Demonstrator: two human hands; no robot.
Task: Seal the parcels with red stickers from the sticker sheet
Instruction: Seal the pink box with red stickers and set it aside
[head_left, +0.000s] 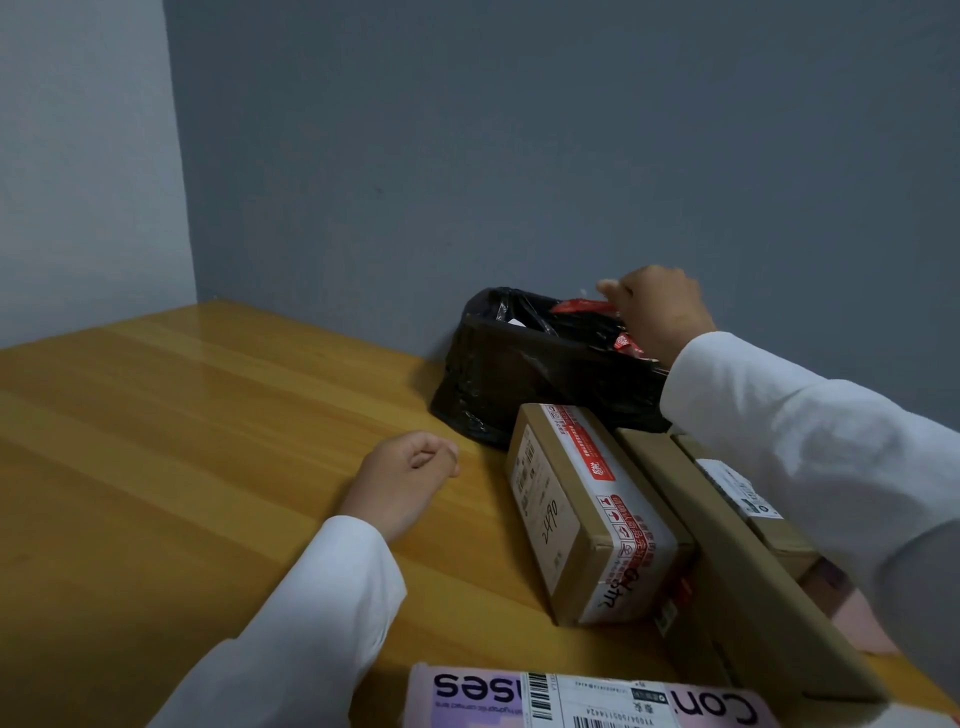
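My right hand (657, 306) reaches over a black plastic bag (524, 374) against the wall and pinches a red item (582, 306) at the bag's opening; more red pieces (626, 344) show just below the hand. My left hand (410, 473) rests on the wooden table (208, 441) as a loose fist, holding nothing. In front of the bag lies a brown cardboard parcel (582, 514) with red-and-white tape and handwriting. A longer brown parcel (748, 571) lies right of it, and a third parcel with a white label (737, 493) sits behind that, partly hidden by my sleeve.
A pale purple parcel (571, 699) with a barcode label lies at the near edge. A grey wall runs behind the bag and meets a lighter wall at the left corner. Something pink (862, 623) shows beyond the table's right side.
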